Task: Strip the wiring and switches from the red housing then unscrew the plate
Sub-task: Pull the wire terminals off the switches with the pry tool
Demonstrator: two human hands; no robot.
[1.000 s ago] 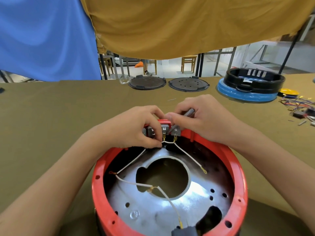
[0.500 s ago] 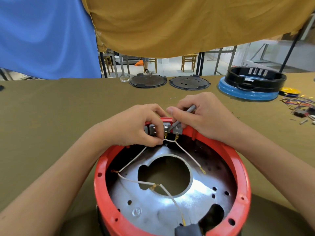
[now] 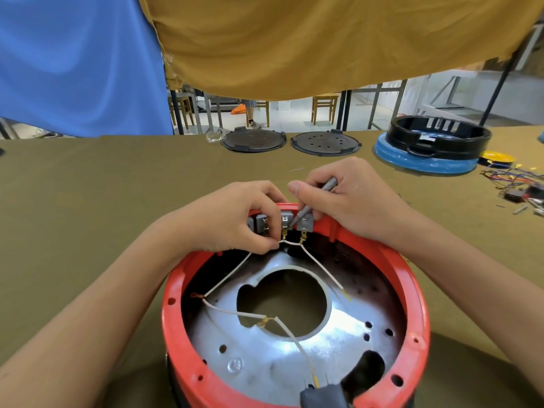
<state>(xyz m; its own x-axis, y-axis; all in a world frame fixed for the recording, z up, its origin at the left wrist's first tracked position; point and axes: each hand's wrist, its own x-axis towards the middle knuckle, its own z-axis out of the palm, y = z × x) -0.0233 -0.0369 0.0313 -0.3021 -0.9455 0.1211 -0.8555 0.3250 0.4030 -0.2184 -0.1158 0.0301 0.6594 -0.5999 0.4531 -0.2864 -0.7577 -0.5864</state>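
The red housing [image 3: 188, 366] lies open side up on the olive-covered table [image 3: 88, 201], nearest the person, with the silver plate [image 3: 294, 357] still seated in its floor and thin white wires [image 3: 232, 275] strung loosely across it. At the housing's far rim sits a row of grey switches [image 3: 287, 218], their brass terminals pointing down into the bowl. The left hand [image 3: 235, 222] reaches over that far rim from the left; its thumb and forefinger pinch the white wire right at the terminal of one of the middle switches. The right hand [image 3: 344, 201] comes from the other side, fingers curled round a slim grey tool [image 3: 313, 201] held like a pen. The tool's long axis slopes down and leftward from the right hand, and its tip appears to meet the switch row between two switches, just beside the left fingertips. The likely step is to pry or release a connector while the left hand pulls, so the hands work almost touching. Beyond the housing's far rim lie two dark round lids [image 3: 254, 140] and, farther right, a black ring [image 3: 440, 136].
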